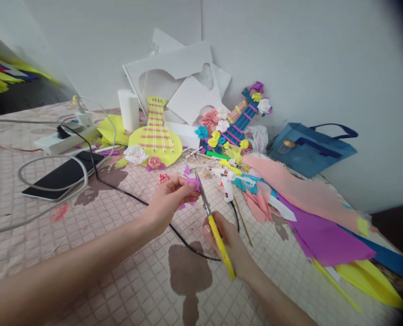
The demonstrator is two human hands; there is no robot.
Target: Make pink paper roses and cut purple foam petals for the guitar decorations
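Observation:
My left hand point(170, 199) pinches a small piece of purple crepe paper point(193, 183) between thumb and fingers. My right hand point(226, 237) grips yellow-handled scissors point(219, 242), their blades pointing up and away, close against the purple paper. Whether the blades are apart or touching the paper's edge is hard to make out. Small purple scraps point(186, 170) lie on the table around my left hand. Just beyond it sits a pink paper flower point(163, 178). A white glue gun point(227, 184) stands right of the scissor blades.
A yellow paper guitar point(155, 140) and a blue flower-trimmed one point(240, 122) lean at the back near white cut-out boards point(194, 90). Crepe paper sheets point(320, 231) and a blue bag point(310, 149) occupy the right. A black tablet point(65, 176), cables and a power strip point(61, 142) lie left.

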